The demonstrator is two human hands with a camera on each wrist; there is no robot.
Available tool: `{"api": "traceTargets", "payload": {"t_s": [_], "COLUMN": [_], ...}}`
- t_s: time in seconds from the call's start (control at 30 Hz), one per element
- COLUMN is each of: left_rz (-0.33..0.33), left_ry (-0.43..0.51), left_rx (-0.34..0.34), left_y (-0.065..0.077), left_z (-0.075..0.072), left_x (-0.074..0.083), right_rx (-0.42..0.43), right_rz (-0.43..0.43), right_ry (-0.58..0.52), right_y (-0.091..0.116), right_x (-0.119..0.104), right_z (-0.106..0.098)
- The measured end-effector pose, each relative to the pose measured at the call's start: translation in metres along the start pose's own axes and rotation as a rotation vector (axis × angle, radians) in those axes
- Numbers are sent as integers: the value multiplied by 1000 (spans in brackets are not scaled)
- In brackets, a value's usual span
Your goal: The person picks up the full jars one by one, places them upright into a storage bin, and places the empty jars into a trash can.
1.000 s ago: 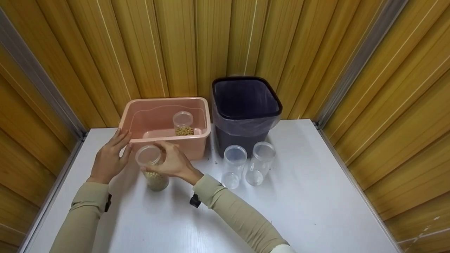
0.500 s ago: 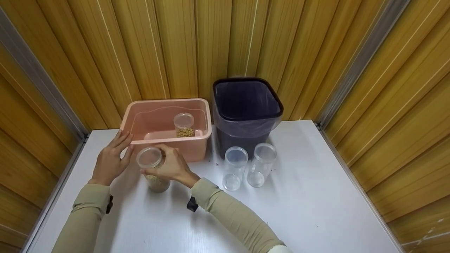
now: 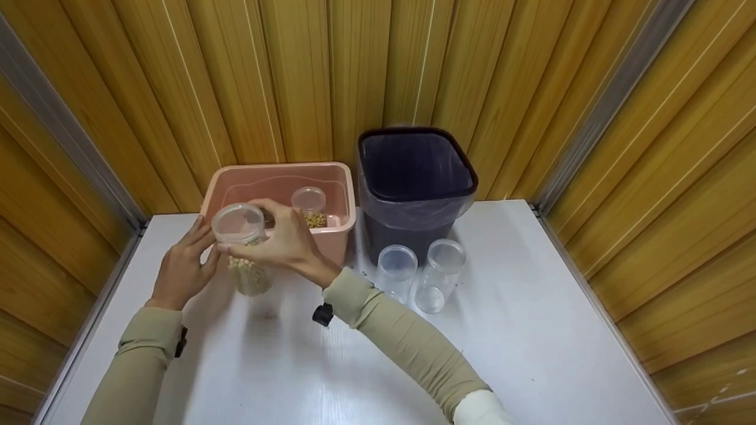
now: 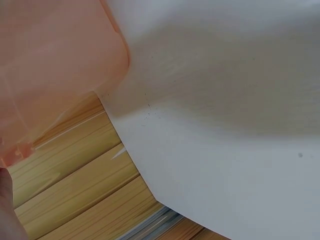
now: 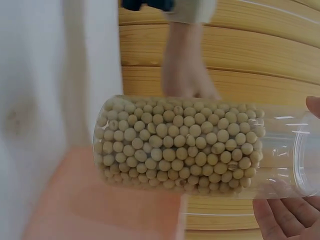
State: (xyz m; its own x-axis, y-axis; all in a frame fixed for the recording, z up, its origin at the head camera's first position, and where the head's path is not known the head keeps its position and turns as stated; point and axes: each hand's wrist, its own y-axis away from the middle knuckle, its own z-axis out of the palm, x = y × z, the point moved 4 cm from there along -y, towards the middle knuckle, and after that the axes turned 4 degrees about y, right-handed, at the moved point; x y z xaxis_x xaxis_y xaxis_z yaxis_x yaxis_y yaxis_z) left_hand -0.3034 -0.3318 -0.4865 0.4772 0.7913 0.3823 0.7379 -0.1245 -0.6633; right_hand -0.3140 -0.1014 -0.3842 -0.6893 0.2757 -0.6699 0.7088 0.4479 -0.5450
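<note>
Clear jar [image 3: 251,276] | right wrist: whole bean column [image 5: 180,145] | head only: dark bin [image 3: 407,227]

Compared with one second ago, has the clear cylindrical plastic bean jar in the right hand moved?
Yes: in the head view, the jar moved up and slightly left against the pink rectangular plastic bin.

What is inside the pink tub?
One jar with small yellowish pieces low in it shows inside the pink tub. The right hand covers its lower left, the tub's front wall hides its bottom, and the held jar blocks part of the inside.
</note>
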Motion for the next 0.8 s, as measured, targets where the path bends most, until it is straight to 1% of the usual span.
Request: {"api": "traceTargets", "payload": {"t_s": [0.1,0.23,0.37,0.5,0.63,0.7,0.8], "left_rz": [11,0,-17,-38,-44,-42,-43], "left_ry": [-6,-10,-5,-6,-7,-6,-8], "left_rx": [7,4,-8,-21,-25,-23,-28], "left_y": [0,-1,-3,-4,-1,0,-2], "left_z": [-1,0,3,5,4,2,1], "left_x": [0,0,0,2,3,3,4], "right_rx": [20,41,60,68,71,86,113], "right_rz": [-27,-45,-17,44,83,98,120], "right_ry": [-37,-32,-8,21,18,19,15], "right_y": [-16,-36,-53,-68,-80,-85,-90], "right_x": [-17,-34,-41,-39,-29,-24,-14], "right_z": [-16,-32,-42,-44,-38,-34,-31]}}
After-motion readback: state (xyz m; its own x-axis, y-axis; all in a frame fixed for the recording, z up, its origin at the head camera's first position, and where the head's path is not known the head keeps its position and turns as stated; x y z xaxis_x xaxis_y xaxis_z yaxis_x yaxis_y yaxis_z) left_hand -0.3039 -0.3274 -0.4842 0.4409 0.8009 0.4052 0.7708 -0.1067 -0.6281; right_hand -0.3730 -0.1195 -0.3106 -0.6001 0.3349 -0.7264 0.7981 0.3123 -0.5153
